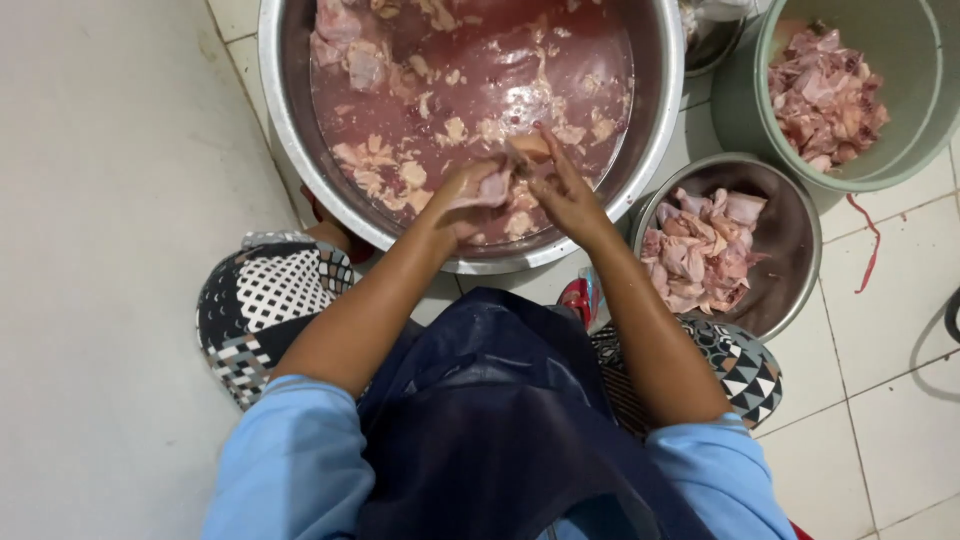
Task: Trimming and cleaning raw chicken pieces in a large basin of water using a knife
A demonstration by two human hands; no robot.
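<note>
a: over the big steel basin [300, 130] of pinkish water on the tiled floor [900, 380], the left hand [470, 195] closes its fingers around a pale chicken piece [495, 185].

b: and the right hand [565, 190]?

a: touching the same piece just above the water, fingers pressed together and extended.

b: what's nearby?

a: a smaller metal bowl [790, 240] of raw chicken just right of the basin, and a green bucket [900, 60] with more behind it.

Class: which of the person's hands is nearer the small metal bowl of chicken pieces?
Right. The right hand is beside the small metal bowl; the left hand is farther away.
</note>
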